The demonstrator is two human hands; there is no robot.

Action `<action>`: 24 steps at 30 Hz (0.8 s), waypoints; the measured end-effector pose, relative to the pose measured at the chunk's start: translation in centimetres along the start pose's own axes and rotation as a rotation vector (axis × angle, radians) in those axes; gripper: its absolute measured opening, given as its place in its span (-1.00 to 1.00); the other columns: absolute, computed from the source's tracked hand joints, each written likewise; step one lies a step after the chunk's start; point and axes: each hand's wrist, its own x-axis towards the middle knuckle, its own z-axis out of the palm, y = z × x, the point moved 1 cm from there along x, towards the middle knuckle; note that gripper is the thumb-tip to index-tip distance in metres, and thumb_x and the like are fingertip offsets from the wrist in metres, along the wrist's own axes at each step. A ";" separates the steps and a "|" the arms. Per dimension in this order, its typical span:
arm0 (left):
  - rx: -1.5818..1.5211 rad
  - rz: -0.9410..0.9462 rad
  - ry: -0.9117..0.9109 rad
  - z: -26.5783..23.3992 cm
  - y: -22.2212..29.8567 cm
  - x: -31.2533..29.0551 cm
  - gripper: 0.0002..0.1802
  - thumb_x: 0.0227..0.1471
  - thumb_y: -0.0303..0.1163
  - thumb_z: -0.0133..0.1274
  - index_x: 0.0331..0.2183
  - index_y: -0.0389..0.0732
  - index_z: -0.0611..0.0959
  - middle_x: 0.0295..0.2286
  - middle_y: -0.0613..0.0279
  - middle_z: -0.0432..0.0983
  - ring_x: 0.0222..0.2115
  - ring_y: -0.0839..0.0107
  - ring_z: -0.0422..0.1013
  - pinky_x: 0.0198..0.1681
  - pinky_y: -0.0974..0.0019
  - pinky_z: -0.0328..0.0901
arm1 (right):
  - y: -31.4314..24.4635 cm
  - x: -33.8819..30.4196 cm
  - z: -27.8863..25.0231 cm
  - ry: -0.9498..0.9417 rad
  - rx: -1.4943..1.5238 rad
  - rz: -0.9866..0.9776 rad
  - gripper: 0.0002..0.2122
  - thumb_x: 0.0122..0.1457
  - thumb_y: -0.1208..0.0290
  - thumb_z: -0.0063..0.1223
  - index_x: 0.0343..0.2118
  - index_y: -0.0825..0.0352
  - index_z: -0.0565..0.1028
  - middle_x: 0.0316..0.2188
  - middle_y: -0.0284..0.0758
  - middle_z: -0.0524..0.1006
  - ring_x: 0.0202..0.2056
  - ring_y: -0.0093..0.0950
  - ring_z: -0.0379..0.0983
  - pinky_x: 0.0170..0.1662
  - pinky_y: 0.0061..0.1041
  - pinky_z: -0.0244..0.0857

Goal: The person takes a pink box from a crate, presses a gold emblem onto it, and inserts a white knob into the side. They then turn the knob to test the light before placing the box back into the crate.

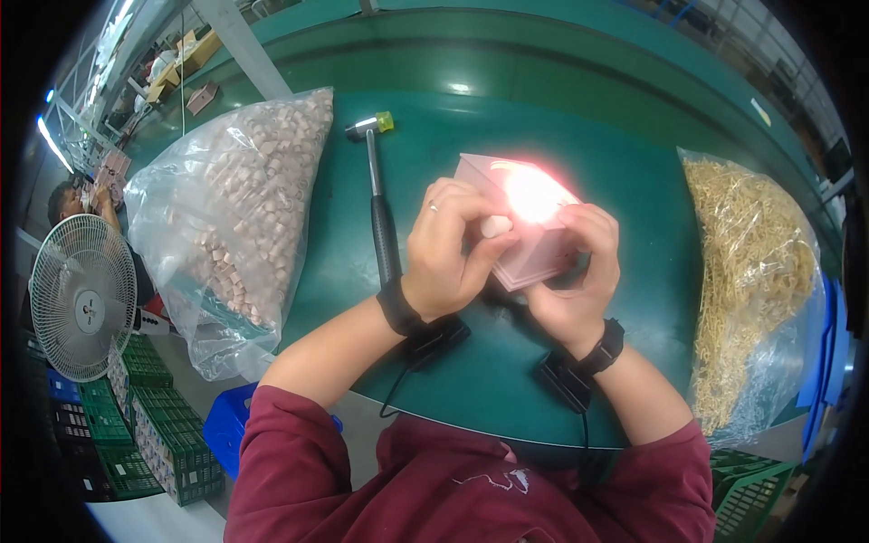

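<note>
My right hand (584,281) grips a pale pink box-like piece (532,257) with stepped edges, its fingers on the upper right side and the thumb below. A bright glare washes out part of its top. Between thumb and forefinger, my left hand (445,253) pinches a small pale pink cylinder (495,226) close against the box's left side; whether the two touch, I cannot tell. A mallet (380,208) with a black grip and a yellow-and-dark head lies left of my left hand, its lower handle end hidden by my wrist.
A clear bag of small pinkish pieces (272,190) stands on the green table (416,362) at left. Another bag, of thin yellowish pieces (747,281), is at right. Beyond the table's left side are a white fan (86,303), green crates (167,425) and another person (68,204).
</note>
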 end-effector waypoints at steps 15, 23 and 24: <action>-0.036 0.006 -0.080 -0.5 0.0 0.7 -0.63 -0.09 -0.30 0.19 -0.29 -0.34 0.49 -0.38 0.09 0.40 -0.39 0.39 0.33 -0.41 0.43 0.26 | 0.7 -0.1 -0.1 0.017 0.147 0.084 -0.46 -0.41 0.62 0.19 -0.19 0.28 0.40 -0.27 -0.28 0.46 -0.24 -0.29 0.34 -0.25 -0.44 0.28; -0.039 0.031 -0.087 -0.6 1.1 1.6 -0.32 -0.43 -0.21 0.41 -0.24 -0.35 0.50 -0.34 0.10 0.42 -0.32 0.33 0.36 -0.32 0.38 0.31 | 0.7 -0.1 -0.2 0.073 0.191 0.122 -0.46 -0.42 0.60 0.22 -0.19 0.30 0.42 -0.25 -0.25 0.47 -0.21 -0.31 0.36 -0.25 -0.47 0.30; 0.005 0.022 -0.076 -0.5 1.3 1.5 -0.30 -0.46 -0.23 0.42 -0.24 -0.35 0.50 -0.33 0.10 0.42 -0.31 0.33 0.36 -0.31 0.38 0.31 | 0.7 -0.2 -0.2 0.087 0.203 0.137 -0.46 -0.41 0.60 0.23 -0.18 0.30 0.42 -0.24 -0.25 0.48 -0.21 -0.31 0.36 -0.25 -0.47 0.30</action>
